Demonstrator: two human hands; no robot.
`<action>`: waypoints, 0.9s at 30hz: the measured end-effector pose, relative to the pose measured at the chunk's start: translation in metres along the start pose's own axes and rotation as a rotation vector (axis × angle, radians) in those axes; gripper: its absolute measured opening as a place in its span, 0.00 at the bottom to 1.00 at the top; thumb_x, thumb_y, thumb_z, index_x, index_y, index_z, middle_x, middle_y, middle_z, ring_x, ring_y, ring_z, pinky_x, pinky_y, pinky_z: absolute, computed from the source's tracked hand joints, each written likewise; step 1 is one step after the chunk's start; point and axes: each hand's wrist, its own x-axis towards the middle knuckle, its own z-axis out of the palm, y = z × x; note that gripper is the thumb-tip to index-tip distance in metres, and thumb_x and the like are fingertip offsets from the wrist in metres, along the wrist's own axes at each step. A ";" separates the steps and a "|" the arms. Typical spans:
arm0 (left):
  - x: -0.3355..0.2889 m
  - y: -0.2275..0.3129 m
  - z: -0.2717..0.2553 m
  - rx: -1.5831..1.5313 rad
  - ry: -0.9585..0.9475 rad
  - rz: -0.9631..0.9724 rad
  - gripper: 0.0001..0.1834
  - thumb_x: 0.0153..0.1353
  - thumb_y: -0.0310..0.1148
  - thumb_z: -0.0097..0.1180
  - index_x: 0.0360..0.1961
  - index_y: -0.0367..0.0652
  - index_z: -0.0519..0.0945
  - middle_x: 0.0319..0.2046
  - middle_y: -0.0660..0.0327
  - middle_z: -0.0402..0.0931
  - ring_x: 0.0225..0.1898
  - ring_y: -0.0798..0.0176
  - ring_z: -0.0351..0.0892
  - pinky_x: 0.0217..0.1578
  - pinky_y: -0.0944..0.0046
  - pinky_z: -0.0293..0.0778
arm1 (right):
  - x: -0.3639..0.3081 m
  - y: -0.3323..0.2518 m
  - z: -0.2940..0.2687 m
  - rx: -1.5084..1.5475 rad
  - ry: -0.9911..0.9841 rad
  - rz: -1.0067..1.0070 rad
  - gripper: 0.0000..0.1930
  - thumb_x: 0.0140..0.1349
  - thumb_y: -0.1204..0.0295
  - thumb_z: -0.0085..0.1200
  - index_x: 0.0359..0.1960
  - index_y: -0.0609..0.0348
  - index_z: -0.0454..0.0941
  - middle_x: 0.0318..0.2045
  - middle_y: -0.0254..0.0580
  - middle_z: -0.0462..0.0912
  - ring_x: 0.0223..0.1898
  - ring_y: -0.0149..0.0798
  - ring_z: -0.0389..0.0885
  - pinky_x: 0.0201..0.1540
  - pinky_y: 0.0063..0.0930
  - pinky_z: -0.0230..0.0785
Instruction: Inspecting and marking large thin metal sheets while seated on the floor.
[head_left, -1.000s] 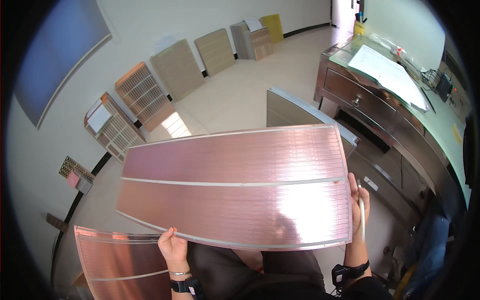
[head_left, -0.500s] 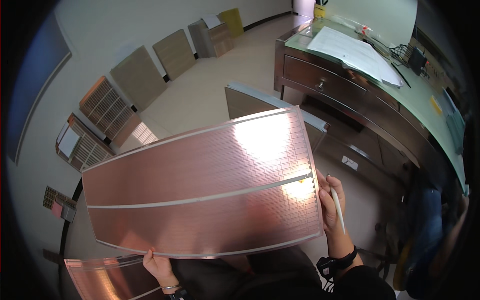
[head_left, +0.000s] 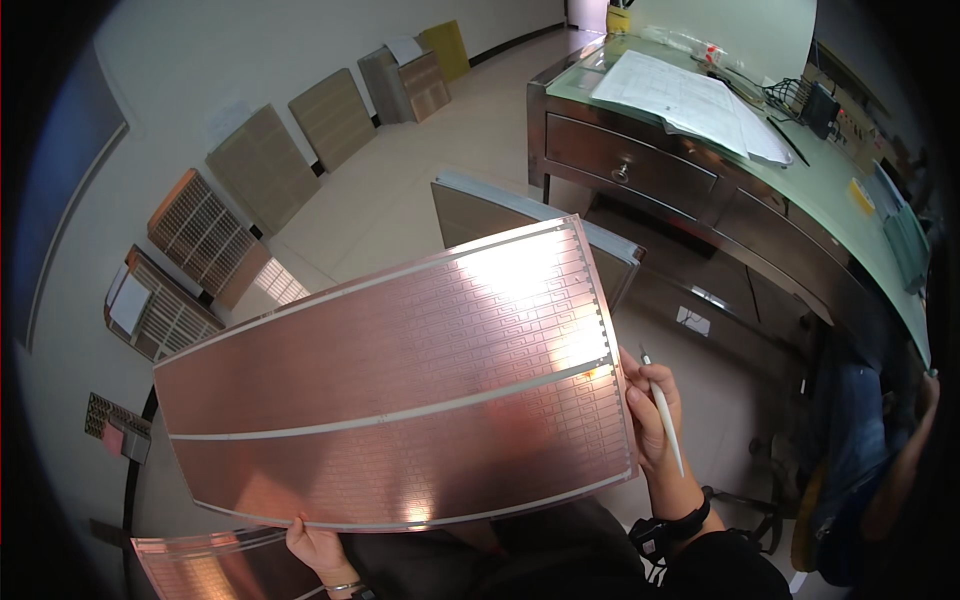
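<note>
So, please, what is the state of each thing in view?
Upper copper panel: held, tilted
Left grip: shut on its lower edge
Right grip: at its right edge
White pen-shaped tool: in the right grip
Knobbed drawer: closed
Papers: lying on the desk
Boards: leaning against the wall

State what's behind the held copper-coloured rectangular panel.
Past its upper edge at right, a pale-edged flat brown board shows partly; the panel hides the rest from view.
</note>
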 end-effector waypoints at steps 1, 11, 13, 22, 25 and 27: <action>0.000 0.001 -0.001 0.002 0.001 0.001 0.21 0.53 0.22 0.44 0.51 0.34 0.67 0.50 0.47 0.68 0.54 0.51 0.65 0.55 0.43 0.61 | 0.000 0.001 0.000 0.002 0.000 0.002 0.15 0.59 0.83 0.42 0.46 0.52 0.68 0.58 0.62 0.58 0.55 0.43 0.67 0.55 0.31 0.63; -0.004 -0.005 0.022 -0.116 -0.005 -0.034 0.22 0.51 0.20 0.43 0.51 0.31 0.65 0.49 0.45 0.68 0.53 0.49 0.68 0.52 0.44 0.67 | 0.005 0.003 0.004 -0.024 0.050 -0.032 0.12 0.60 0.82 0.41 0.44 0.58 0.68 0.57 0.62 0.60 0.56 0.45 0.65 0.56 0.31 0.61; -0.005 -0.004 0.021 -0.119 -0.015 -0.049 0.20 0.51 0.19 0.43 0.48 0.29 0.66 0.47 0.45 0.70 0.51 0.49 0.69 0.51 0.44 0.68 | 0.006 0.004 0.003 -0.030 0.081 -0.014 0.12 0.60 0.82 0.41 0.45 0.58 0.68 0.57 0.61 0.60 0.56 0.44 0.65 0.55 0.30 0.61; -0.010 -0.003 0.035 -0.061 0.098 -0.010 0.20 0.51 0.18 0.42 0.48 0.28 0.66 0.47 0.43 0.69 0.49 0.50 0.71 0.54 0.45 0.66 | 0.007 0.012 -0.007 -0.152 0.155 0.024 0.12 0.60 0.81 0.42 0.45 0.58 0.68 0.55 0.59 0.64 0.53 0.38 0.68 0.52 0.24 0.64; -0.010 -0.006 0.028 -0.153 -0.026 -0.055 0.25 0.50 0.16 0.42 0.53 0.31 0.63 0.50 0.46 0.66 0.50 0.52 0.70 0.54 0.47 0.65 | 0.009 0.009 -0.006 -0.102 0.133 0.013 0.12 0.60 0.80 0.43 0.45 0.58 0.69 0.55 0.58 0.64 0.52 0.36 0.69 0.51 0.22 0.64; -0.013 -0.009 0.032 -0.134 -0.007 -0.031 0.25 0.49 0.16 0.42 0.53 0.31 0.63 0.51 0.46 0.66 0.50 0.52 0.70 0.55 0.47 0.63 | 0.008 0.009 -0.013 -0.090 0.126 0.029 0.12 0.60 0.80 0.44 0.46 0.59 0.68 0.56 0.58 0.63 0.51 0.34 0.69 0.52 0.22 0.64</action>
